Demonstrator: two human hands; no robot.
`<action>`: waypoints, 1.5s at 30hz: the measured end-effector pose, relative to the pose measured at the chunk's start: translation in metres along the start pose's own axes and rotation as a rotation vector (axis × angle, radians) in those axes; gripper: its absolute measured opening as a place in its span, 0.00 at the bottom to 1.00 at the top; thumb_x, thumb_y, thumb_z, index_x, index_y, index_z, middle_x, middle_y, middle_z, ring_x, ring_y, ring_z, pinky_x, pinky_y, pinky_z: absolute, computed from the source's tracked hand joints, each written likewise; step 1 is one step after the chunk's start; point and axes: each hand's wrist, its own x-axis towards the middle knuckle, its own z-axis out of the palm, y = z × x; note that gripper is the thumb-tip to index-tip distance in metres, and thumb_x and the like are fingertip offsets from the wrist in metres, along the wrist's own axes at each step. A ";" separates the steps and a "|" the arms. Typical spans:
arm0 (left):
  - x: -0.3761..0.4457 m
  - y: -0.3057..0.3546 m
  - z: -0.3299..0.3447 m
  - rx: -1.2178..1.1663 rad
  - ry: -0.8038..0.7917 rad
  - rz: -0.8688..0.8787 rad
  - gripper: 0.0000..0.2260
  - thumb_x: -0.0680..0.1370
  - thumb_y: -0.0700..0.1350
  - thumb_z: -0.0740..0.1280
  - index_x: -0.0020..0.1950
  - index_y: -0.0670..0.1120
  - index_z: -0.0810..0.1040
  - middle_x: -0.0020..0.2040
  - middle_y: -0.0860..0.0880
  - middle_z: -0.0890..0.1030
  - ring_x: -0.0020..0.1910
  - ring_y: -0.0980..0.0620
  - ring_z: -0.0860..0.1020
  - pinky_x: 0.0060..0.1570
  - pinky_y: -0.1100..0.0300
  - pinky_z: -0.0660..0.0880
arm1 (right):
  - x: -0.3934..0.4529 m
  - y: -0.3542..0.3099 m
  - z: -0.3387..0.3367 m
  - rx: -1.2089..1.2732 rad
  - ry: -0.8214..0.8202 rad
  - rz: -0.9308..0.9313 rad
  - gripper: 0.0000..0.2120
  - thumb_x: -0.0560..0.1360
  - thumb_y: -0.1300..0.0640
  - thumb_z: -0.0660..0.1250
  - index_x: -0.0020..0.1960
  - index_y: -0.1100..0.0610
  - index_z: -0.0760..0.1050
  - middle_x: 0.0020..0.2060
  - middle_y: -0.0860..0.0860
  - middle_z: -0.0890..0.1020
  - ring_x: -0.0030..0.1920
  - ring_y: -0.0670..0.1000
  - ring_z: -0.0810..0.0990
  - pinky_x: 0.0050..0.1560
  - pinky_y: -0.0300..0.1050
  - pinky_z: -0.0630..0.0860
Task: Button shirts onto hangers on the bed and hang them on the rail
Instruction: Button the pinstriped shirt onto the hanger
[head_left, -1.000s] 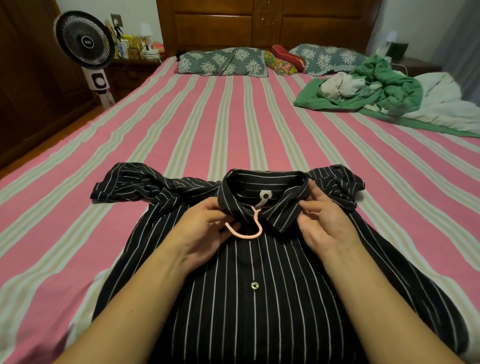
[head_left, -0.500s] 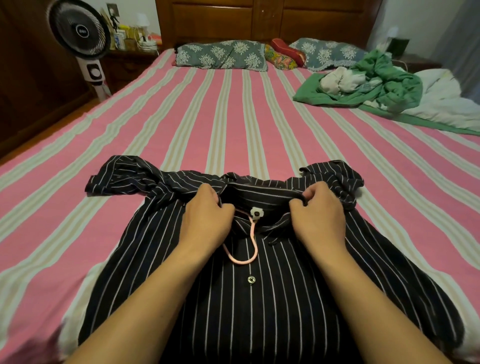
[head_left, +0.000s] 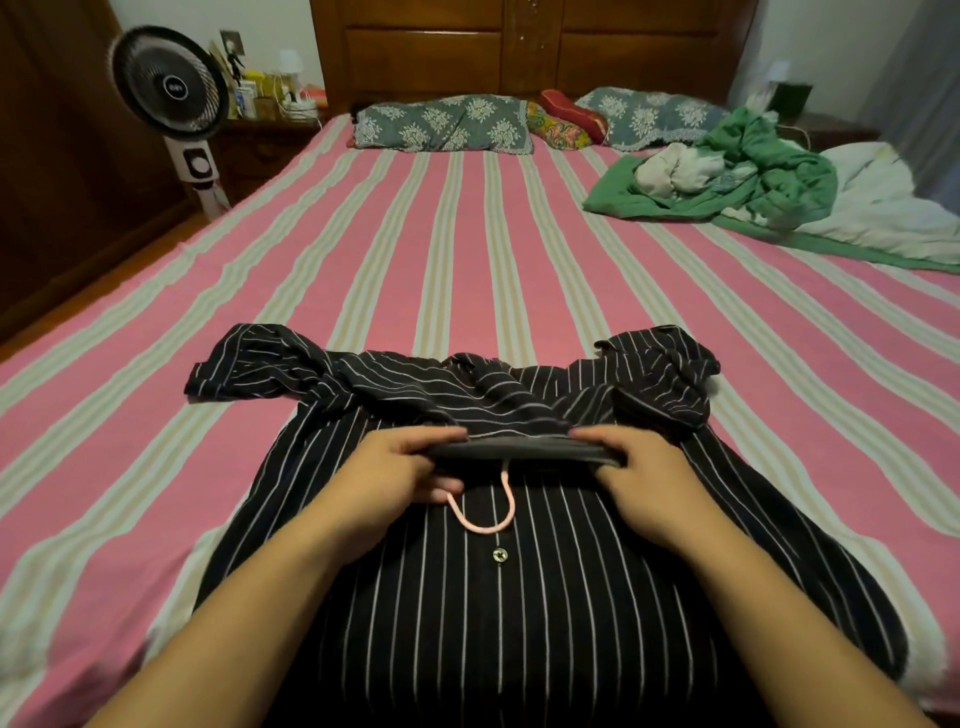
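A black shirt with thin white stripes (head_left: 467, 597) lies front-up on the near part of the bed, sleeves spread to both sides. A pink hanger hook (head_left: 483, 512) pokes out at the neck and rests on the buttoned placket; the rest of the hanger is hidden inside the shirt. My left hand (head_left: 395, 467) and my right hand (head_left: 644, 473) each pinch one end of the collar (head_left: 519, 449), which is pulled flat and lifted edge-on toward me. One button (head_left: 500, 554) shows below the hook.
The pink striped bed sheet (head_left: 467, 249) stretches ahead. A heap of green and white clothes (head_left: 727, 176) lies at the far right, pillows (head_left: 441, 124) against the wooden headboard. A standing fan (head_left: 171, 93) and a cluttered nightstand are at the far left.
Both hands slid from the collar points near the hook up onto the collar, then pulled it toward me and flattened it. The collar label is now hidden.
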 end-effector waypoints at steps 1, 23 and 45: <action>-0.003 -0.003 -0.004 0.018 -0.013 -0.023 0.24 0.78 0.24 0.56 0.60 0.45 0.82 0.58 0.40 0.84 0.43 0.47 0.85 0.42 0.62 0.83 | -0.003 0.008 -0.003 -0.098 -0.046 0.004 0.22 0.78 0.60 0.69 0.67 0.40 0.77 0.64 0.45 0.80 0.66 0.48 0.75 0.69 0.45 0.70; 0.003 0.012 0.014 0.917 0.336 0.530 0.15 0.81 0.58 0.63 0.58 0.53 0.85 0.60 0.54 0.75 0.64 0.52 0.71 0.65 0.54 0.69 | 0.067 0.052 -0.081 0.023 0.501 0.299 0.17 0.76 0.59 0.66 0.64 0.58 0.75 0.62 0.56 0.78 0.60 0.58 0.76 0.57 0.49 0.71; 0.021 0.017 0.032 0.608 0.085 0.347 0.12 0.78 0.55 0.69 0.61 0.57 0.80 0.54 0.57 0.84 0.56 0.54 0.81 0.62 0.49 0.76 | 0.041 0.088 -0.133 -0.255 0.401 0.365 0.15 0.74 0.60 0.69 0.60 0.57 0.76 0.57 0.59 0.76 0.52 0.57 0.76 0.51 0.50 0.77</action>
